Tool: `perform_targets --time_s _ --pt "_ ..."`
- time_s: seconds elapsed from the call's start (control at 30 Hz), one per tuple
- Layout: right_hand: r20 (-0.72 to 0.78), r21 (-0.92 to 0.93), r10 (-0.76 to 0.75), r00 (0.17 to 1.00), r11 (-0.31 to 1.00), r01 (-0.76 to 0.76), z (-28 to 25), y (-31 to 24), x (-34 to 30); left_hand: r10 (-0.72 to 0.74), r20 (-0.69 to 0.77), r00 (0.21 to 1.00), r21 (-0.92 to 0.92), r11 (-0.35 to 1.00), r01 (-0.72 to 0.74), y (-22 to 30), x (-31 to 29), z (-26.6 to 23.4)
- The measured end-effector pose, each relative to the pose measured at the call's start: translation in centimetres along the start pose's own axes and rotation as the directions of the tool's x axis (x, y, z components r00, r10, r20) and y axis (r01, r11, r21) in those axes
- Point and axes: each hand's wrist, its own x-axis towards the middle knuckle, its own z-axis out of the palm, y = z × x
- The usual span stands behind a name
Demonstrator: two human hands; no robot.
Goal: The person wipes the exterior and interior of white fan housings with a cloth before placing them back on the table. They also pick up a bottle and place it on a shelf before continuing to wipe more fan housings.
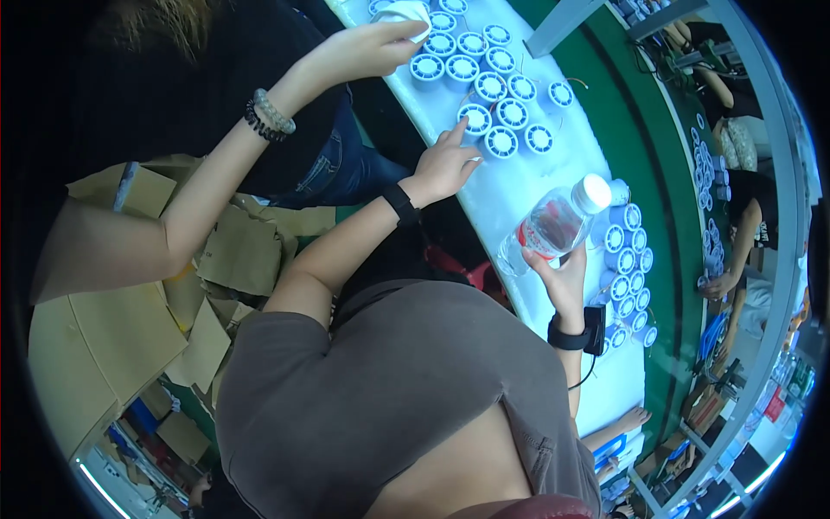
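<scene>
My right hand (560,278) is wrapped round a clear plastic bottle (553,223) with a white cap and a red label. The bottle is tilted over the white table, its cap away from me. My left hand (443,166) has its index finger stretched out to the near side of a white-topped round part (474,119) with blue slots in its lid. Finger and part seem to touch. The thumb is apart from the index finger, with a small white spot at its tip that I cannot make out.
Several more such round parts (490,86) stand at the far left of the table (510,186), others (624,259) at the right. A co-worker's hand (380,48) holds a white cloth (405,16). Cardboard (242,246) lies at left; a green belt (679,294) runs beyond the table.
</scene>
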Motion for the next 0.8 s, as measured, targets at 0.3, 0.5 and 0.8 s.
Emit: perform_targets --time_s 0.3,0.5,0.8 --pt "-0.098 0.035 0.038 0.994 0.999 -0.034 -0.2 0.4 -0.2 0.002 -0.039 0.999 -0.030 1.000 -0.003 0.0 -0.1 -0.1" --pt "-0.090 0.022 0.059 0.994 0.998 -0.058 -0.4 0.8 -1.0 -0.019 -0.168 0.986 -0.027 1.000 0.014 -0.1 0.0 0.1" --pt "-0.102 0.004 0.087 0.991 0.996 -0.087 -0.5 0.4 -1.4 0.027 -0.147 0.989 -0.001 1.000 -0.027 0.1 0.2 -0.2"
